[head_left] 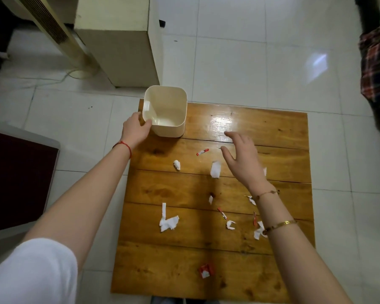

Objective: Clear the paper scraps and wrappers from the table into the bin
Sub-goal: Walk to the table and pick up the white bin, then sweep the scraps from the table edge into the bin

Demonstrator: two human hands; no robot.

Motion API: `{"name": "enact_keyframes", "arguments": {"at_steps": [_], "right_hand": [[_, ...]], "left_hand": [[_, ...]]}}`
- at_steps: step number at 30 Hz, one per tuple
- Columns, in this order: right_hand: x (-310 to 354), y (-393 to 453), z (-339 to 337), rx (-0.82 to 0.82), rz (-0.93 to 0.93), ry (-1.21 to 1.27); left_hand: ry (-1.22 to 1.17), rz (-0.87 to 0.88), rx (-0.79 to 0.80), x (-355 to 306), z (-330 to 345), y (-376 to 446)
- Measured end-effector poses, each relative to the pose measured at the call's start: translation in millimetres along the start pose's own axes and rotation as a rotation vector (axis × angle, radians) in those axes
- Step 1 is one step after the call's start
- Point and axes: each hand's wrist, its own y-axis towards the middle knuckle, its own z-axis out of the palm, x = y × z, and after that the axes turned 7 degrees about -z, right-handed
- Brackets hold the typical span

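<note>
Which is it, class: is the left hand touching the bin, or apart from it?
Touching. The head view shows the left hand gripping the bin at its near-left rim, thumb lying against the wall.

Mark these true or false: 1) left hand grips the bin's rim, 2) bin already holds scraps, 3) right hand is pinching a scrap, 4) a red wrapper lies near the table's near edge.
1) The left hand grips the rim of the bin: true.
2) The bin holds scraps: false, its inside shows bare.
3) The right hand pinches a scrap: false, its fingers are spread and hold nothing.
4) A red wrapper lies near the near edge of the table: true.
</note>
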Motion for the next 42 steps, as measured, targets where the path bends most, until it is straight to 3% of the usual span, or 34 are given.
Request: {"name": "enact_keyframes", "arguments": {"at_steps": [5,11,15,20,32,42], "right_hand": [[-11,9,27,0.026,0.001,0.029],[-11,-5,34,0.057,0.032,0.047],[-2,-23,29,0.04,0.042,0.048],[17,-64,21,0.039,0.063,0.04],[50,-227,35,0.029,0.134,-0.006],[53,-319,48,0.021,0.069,-0.054]], "left_hand": [[-0.062,-0.026,-0.006,3,15,22],[-0.309,-0.194,0.041,4,14,16],[-0.301,-0.17,0.034,9,7,-14],[-0.331,-0.172,0.048,24,-6,-77],[-0.493,-0.367,0.125,115,-16,-260],[-0.562,-0.447,0.158,186,2,-398]]}}
